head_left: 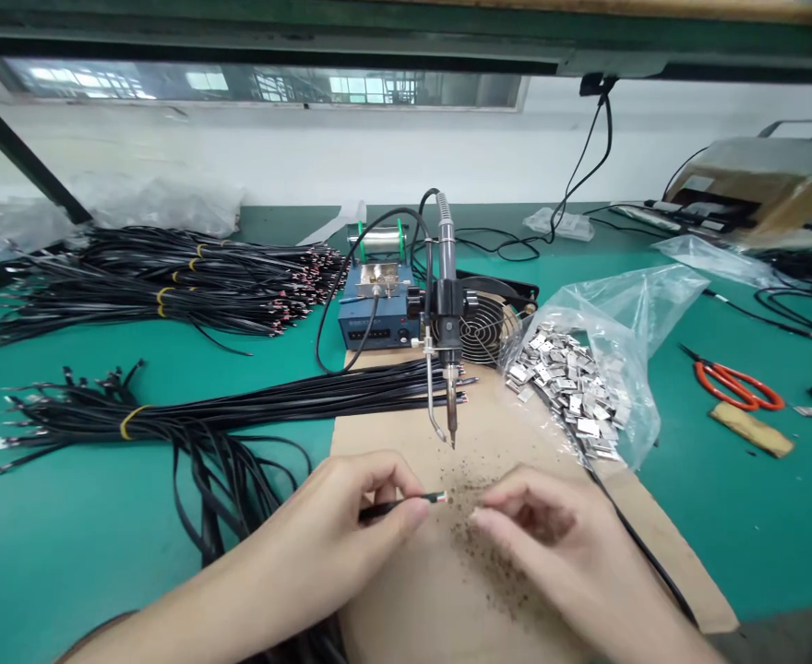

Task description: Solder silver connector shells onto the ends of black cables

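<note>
My left hand (368,512) pinches a black cable (410,503) between thumb and fingers, just below the soldering iron. The cable's stripped end points right and shows small coloured wires. To its right is my right hand (551,526), its fingers curled and thumb and index tips nearly together; anything between them is too small to make out. Above the gap between both hands, a soldering iron (451,406) hangs tip down in a stand, a thin bent metal tube (434,406) beside it. Brown paper (406,590) with dark specks lies under the hands.
A plastic bag of metal connector pieces (579,387) lies right of the iron. Behind stand a blue soldering station (378,318), a solder spool (382,240) and a fan (482,327). Bundled black cables (191,277) lie left; orange-handled scissors (734,383) lie right.
</note>
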The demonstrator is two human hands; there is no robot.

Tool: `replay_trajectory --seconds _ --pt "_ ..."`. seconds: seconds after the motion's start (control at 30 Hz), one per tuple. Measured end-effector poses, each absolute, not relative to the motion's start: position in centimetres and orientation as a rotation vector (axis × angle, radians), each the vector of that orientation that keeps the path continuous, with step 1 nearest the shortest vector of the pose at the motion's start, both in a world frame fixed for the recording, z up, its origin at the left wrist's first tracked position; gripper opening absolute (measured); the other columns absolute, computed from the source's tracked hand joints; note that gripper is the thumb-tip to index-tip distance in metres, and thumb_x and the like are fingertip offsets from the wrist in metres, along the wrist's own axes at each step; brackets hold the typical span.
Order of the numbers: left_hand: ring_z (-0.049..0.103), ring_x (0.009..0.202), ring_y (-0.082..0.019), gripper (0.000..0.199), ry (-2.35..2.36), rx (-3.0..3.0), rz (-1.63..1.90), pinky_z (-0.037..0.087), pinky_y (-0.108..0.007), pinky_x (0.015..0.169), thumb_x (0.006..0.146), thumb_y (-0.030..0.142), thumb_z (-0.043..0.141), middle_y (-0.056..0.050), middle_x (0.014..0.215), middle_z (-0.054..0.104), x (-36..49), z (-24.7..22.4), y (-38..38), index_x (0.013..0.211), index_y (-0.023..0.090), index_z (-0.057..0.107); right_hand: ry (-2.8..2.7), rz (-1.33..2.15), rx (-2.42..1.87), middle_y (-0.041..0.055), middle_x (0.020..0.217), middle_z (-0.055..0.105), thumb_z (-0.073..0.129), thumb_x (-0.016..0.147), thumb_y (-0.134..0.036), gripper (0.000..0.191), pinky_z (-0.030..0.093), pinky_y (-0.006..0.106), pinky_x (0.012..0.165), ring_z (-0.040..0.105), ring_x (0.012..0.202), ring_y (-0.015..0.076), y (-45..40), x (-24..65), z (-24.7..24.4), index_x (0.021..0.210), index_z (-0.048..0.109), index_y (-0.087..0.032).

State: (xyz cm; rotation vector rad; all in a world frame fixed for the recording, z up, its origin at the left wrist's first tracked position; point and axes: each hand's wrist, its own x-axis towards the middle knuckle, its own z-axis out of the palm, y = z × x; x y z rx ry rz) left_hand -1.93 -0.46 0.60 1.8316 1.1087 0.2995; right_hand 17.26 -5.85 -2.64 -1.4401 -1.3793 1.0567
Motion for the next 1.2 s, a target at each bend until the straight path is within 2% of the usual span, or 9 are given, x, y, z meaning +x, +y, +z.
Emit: replay_trajectory --seconds 0.07,0.17,0.23,0.4,0.57,0.73,1.2 --pt "0.041 0.057 -0.012 0.018 1.125 1.855 0.294 0.029 -0.023 0.054 0.082 0.03 0.05 0.004 0.059 0.048 -1.3 -0.1 0.9 0.073 0.016 0.058 -1.382 1.299 -1.436 -0.0019 0.059 0.059 0.065 0.075 -0.021 0.005 0.044 0.021 0.046 0.053 0.048 0.0095 -4.1 18.9 -2.4 0.075 0.063 -0.016" --pt "0.037 0.053 -0.011 0.016 1.124 1.803 0.38 0.026 -0.022 0.052 0.078 0.03 0.054 0.005 0.055 0.044 -0.3 -1.1 3.0 0.071 0.016 0.056 -1.179 1.596 -1.399 -0.001 0.062 0.063 0.066 0.072 -0.012 0.009 0.05 0.02 0.044 0.056 0.044 0.0074 -1.4 19.5 -2.2 0.078 0.06 -0.013" --pt "0.033 0.051 -0.01 0.016 1.1 1.766 0.407 0.024 -0.021 0.05 0.077 0.03 0.054 0.007 0.053 0.039 0.0 -1.4 3.8 0.069 0.016 0.053 -1.085 1.663 -1.388 -0.0005 0.062 0.065 0.066 0.071 -0.008 0.012 0.051 0.019 0.044 0.059 0.043 0.0075 -0.2 19.0 -2.1 0.078 0.058 -0.013" --pt "0.029 0.051 -0.008 0.018 1.008 1.671 0.457 0.022 -0.021 0.049 0.077 0.028 0.054 0.007 0.054 0.037 0.0 -1.3 3.8 0.065 0.015 0.051 -1.014 1.682 -1.336 -0.0006 0.062 0.068 0.066 0.073 -0.011 0.012 0.052 0.015 0.045 0.062 0.045 0.0065 0.4 18.0 -2.7 0.076 0.055 -0.014" --pt "0.027 0.05 -0.008 0.017 0.973 1.613 0.517 0.021 -0.021 0.047 0.076 0.022 0.054 0.008 0.052 0.036 0.4 -1.3 3.3 0.061 0.015 0.051 -0.931 1.724 -1.183 0.0012 0.061 0.07 0.078 0.064 -0.019 0.021 0.052 0.014 0.043 0.062 0.044 0.0072 0.1 18.3 -3.6 0.075 0.062 -0.013" --pt "0.025 0.047 -0.006 0.017 1.016 1.706 0.537 0.02 -0.021 0.045 0.076 0.015 0.053 0.01 0.049 0.032 0.6 -1.2 3.1 0.059 0.014 0.053 -0.914 1.717 -1.157 0.0034 0.063 0.071 0.08 0.064 -0.024 0.022 0.051 0.015 0.042 0.061 0.045 0.0077 -0.1 18.5 -3.6 0.077 0.066 -0.013" --pt "0.027 0.047 -0.007 0.015 1.075 1.726 0.517 0.023 -0.019 0.044 0.075 0.016 0.053 0.009 0.05 0.035 0.6 -1.0 2.9 0.06 0.016 0.052 -0.929 1.672 -1.176 0.0029 0.062 0.07 0.078 0.063 -0.02 0.019 0.049 0.015 0.039 0.058 0.042 0.007 -0.3 18.4 -3.5 0.077 0.066 -0.014"
